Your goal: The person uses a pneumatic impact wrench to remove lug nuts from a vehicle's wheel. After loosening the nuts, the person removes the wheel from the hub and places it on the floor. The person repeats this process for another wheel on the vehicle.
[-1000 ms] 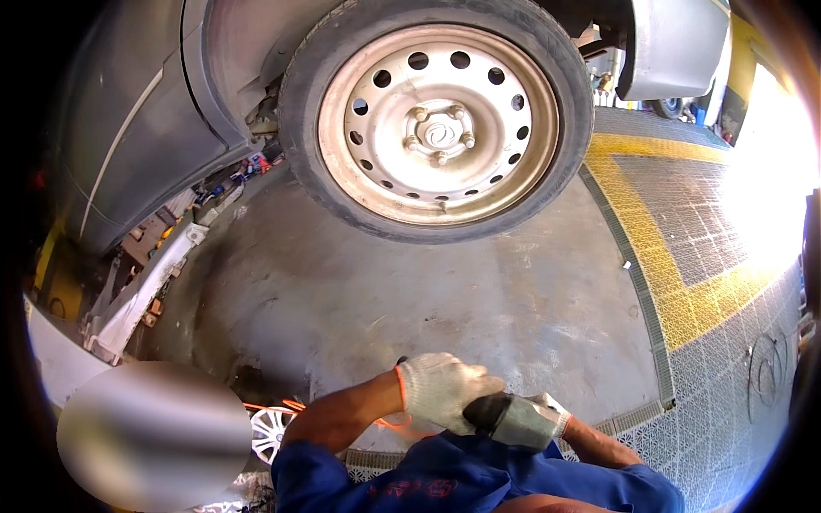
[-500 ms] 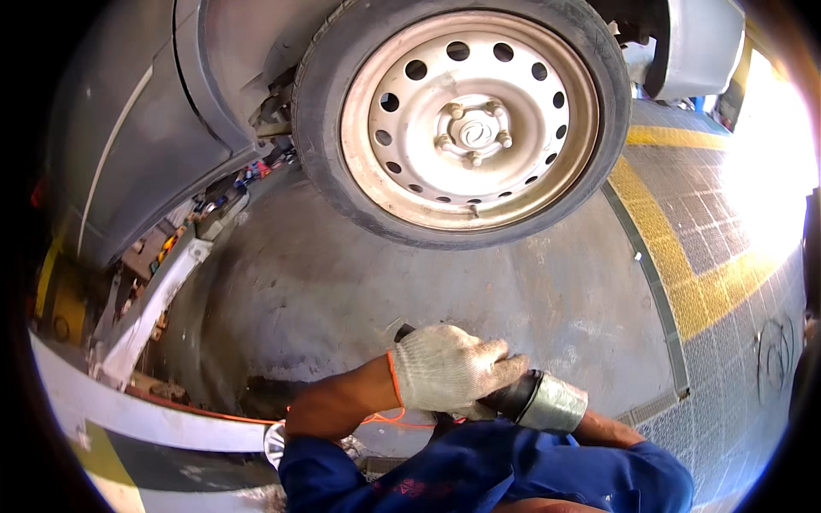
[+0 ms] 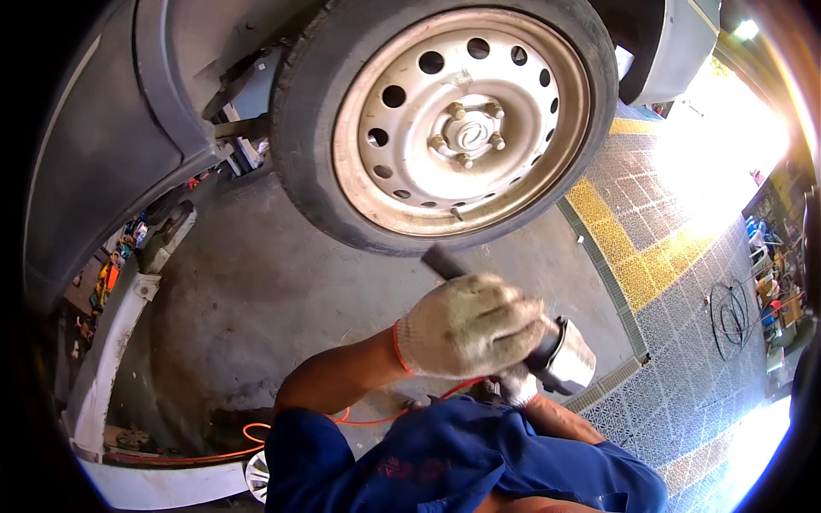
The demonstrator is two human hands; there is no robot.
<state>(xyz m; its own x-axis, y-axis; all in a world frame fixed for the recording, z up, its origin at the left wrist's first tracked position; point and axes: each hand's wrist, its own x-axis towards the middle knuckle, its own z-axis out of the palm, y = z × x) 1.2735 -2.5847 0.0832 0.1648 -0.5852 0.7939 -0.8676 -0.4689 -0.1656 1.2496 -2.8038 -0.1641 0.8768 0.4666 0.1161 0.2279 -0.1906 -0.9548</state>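
An impact wrench [image 3: 571, 357] with a silver and black body lies across in front of me, tilted so its dark round socket end [image 3: 443, 262] points up and left at the lower edge of the tire. My left hand [image 3: 470, 329], in a pale knit glove with an orange cuff, is closed around its middle. Lower down, my gloved right hand [image 3: 517, 386] grips it from beneath, mostly hidden behind the tool and left hand. Ahead is a car wheel, its black tire [image 3: 299, 128] around a dirty silver steel rim [image 3: 410, 171] with several lug nuts [image 3: 498, 141] at the hub.
The grey car body [image 3: 103, 145] rises at the left. Below it runs a white lift arm [image 3: 111, 342]. An orange hose [image 3: 385, 419] trails behind my arms. Right of the grey floor [image 3: 256, 282] are grid tiles [image 3: 676, 342] with a coiled black cable [image 3: 729, 321].
Both hands have raised the impact wrench, and its socket end has come up closer to the tire. The view has shifted and tilted a little.
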